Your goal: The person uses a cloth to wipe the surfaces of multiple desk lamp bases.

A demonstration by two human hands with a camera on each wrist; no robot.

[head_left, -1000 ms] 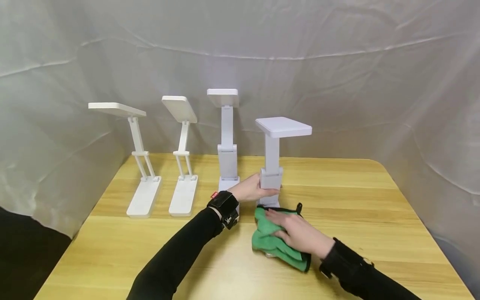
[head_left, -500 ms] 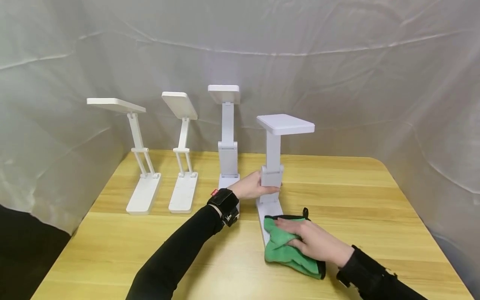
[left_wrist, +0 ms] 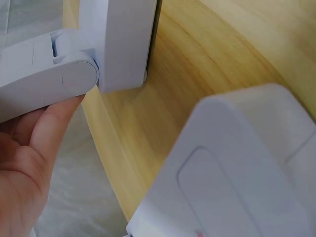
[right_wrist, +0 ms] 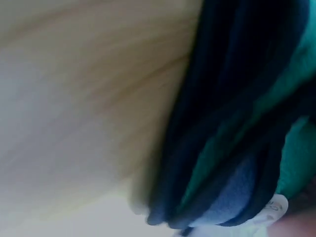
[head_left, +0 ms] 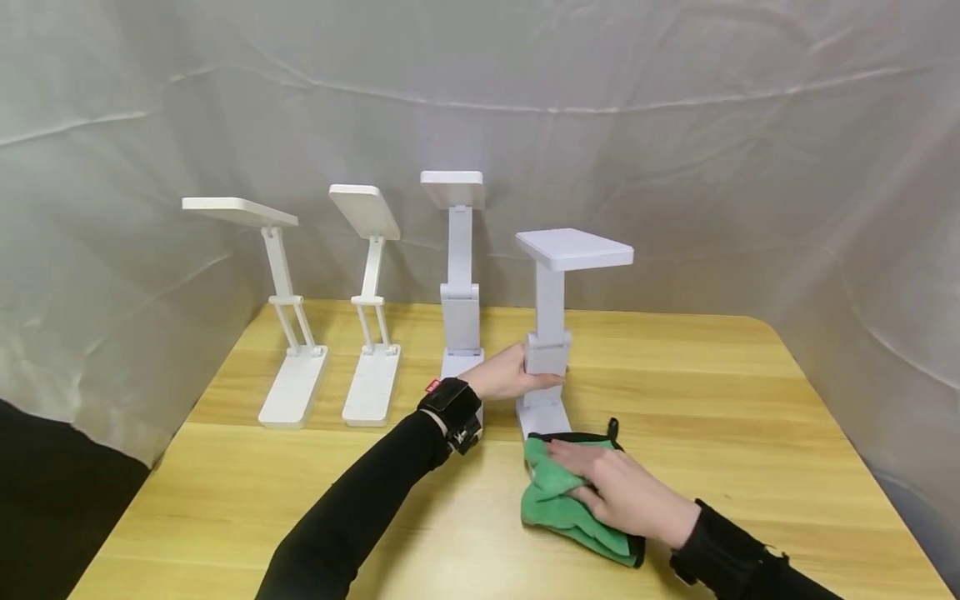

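My left hand (head_left: 510, 375) grips the lower arm of the rightmost white desk lamp (head_left: 551, 354), thumb across its front. In the left wrist view, my left hand (left_wrist: 29, 158) lies under the jointed arm of the lamp (left_wrist: 42, 74). My right hand (head_left: 626, 492) holds a green cloth (head_left: 555, 504) with dark edging, fingers spread over it, on that lamp's base. The cloth hides the near part of the base. The right wrist view is blurred and shows the green cloth (right_wrist: 301, 153) with its dark border, folded, beside the wood surface.
Three more white desk lamps stand left of the held one: one (head_left: 461, 312) behind my left wrist, a middle one (head_left: 371, 387) and a far-left one (head_left: 294, 387). All stand on a wooden table (head_left: 735, 400). A pale grey curtain (head_left: 675, 167) hangs behind and at the sides.
My right hand has slid the cloth along the lamp base towards the front, uncovering the part near the arm, then shifted it slightly left. The left hand keeps its grip on the lamp.
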